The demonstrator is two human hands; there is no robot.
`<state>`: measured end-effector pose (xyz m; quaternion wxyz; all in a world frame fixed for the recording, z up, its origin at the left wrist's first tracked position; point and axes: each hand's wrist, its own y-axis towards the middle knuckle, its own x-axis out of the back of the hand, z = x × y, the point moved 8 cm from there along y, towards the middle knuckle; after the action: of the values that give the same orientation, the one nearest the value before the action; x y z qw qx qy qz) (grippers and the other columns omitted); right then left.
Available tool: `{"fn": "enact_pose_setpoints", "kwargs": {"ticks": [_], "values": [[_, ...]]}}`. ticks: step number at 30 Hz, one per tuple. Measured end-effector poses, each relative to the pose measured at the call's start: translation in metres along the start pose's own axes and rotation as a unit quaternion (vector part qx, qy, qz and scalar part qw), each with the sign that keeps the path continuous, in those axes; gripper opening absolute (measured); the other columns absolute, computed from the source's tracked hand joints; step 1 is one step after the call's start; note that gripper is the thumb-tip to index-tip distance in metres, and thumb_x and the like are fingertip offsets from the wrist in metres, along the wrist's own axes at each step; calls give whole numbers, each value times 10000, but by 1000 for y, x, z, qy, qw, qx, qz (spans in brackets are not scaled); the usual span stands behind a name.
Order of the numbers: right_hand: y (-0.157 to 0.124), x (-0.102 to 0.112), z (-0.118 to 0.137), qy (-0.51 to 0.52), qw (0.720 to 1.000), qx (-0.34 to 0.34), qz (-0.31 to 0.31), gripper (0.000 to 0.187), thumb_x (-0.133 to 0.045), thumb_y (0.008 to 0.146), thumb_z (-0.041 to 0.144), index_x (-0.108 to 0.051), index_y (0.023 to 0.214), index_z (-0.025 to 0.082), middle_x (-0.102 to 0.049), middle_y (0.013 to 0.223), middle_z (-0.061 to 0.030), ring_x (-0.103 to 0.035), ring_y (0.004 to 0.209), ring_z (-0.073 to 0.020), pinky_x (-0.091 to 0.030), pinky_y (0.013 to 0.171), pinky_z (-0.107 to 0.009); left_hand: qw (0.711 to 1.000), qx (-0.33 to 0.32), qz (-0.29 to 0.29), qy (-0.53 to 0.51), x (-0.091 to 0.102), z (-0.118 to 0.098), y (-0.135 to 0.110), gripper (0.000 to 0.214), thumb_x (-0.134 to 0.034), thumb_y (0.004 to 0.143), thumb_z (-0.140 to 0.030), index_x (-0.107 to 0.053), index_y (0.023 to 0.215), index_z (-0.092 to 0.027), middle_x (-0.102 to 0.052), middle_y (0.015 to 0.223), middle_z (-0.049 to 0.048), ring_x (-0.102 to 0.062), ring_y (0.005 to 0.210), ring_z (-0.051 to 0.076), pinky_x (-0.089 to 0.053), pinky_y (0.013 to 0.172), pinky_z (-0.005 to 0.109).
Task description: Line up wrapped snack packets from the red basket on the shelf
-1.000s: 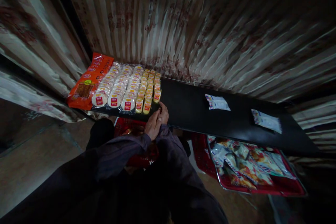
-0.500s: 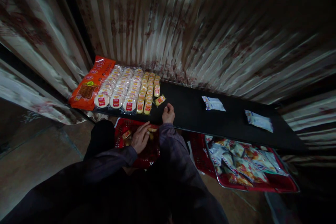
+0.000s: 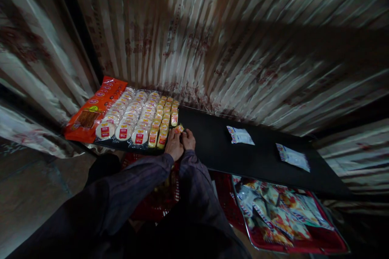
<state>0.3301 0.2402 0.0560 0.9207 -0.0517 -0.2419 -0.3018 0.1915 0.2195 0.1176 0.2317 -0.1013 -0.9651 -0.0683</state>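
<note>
My left hand point(image 3: 174, 147) has its fingers closed on a small yellow wrapped snack point(image 3: 179, 128) at the front of the black shelf point(image 3: 209, 145). Pressed up against it is my right hand point(image 3: 189, 140), fingers curled in on the same snack's right side; the fingertips are partly hidden. Just left of my hands stand rows of similar yellow snacks point(image 3: 163, 139), with the rightmost row shorter than the others. Farther left are rows of round white wrapped cakes point(image 3: 139, 136) with red labels, then a flat orange bag point(image 3: 94, 107).
Two white-and-blue packets point(image 3: 241, 135) lie apart on the right of the shelf. Under its front edge, a red basket point(image 3: 328, 247) holds many snack packets. Another red basket point(image 3: 146, 206) sits below my arms, partly hidden. A pleated curtain point(image 3: 194, 40) hangs behind.
My left hand has come up from the lower basket to the shelf and joined my right hand at the yellow snack. The view has tilted, so the shelf appears lower.
</note>
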Motion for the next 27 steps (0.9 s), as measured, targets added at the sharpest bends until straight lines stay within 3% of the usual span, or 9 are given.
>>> {"fn": "enact_pose_setpoints", "kwargs": {"ticks": [3, 7, 11, 18, 27], "values": [[0, 1, -4, -22, 999, -44, -3, 376, -516, 781, 307, -633, 1125, 207, -712, 1011, -55, -644, 965, -183, -477, 939, -337, 1000, 13, 9, 2, -8, 5, 8, 583, -470, 649, 8, -533, 1226, -49, -383, 1456, 186, -219, 1433, 272, -127, 1220, 472], [-5, -9, 1, 59, 997, -26, 35, 422, -482, 798, 286, -577, 1196, 185, -719, 1020, -58, -658, 959, -165, -492, 937, -346, 1000, 8, 12, 5, -11, 7, 3, 603, -447, 674, -2, -496, 1275, -9, -369, 1464, 204, -224, 1433, 251, -143, 1223, 427], [-9, -22, 10, 148, 986, 2, 74, 452, -451, 798, 231, -527, 1235, 146, -718, 1051, -72, -661, 968, -144, -490, 966, -336, 1000, 13, 4, -4, -9, 13, 0, 548, -416, 764, -50, -482, 1309, -54, -404, 1450, 183, -269, 1417, 247, -226, 1197, 459], [-2, -32, 20, 214, 975, 15, 65, 409, -467, 792, 221, -549, 1185, 146, -723, 1050, -85, -672, 952, -158, -521, 935, -363, 1000, -2, -16, -21, -4, 18, 13, 531, -435, 773, -69, -504, 1298, -103, -440, 1438, 148, -283, 1413, 244, -242, 1188, 471], [4, -38, 11, 146, 986, 22, 73, 368, -451, 789, 245, -629, 1099, 157, -722, 1039, -69, -669, 959, -161, -496, 969, -351, 1000, 17, 2, 0, -10, 27, 17, 595, -442, 781, -115, -432, 1373, -55, -338, 1499, 179, -185, 1443, 274, -176, 1200, 476]]}}
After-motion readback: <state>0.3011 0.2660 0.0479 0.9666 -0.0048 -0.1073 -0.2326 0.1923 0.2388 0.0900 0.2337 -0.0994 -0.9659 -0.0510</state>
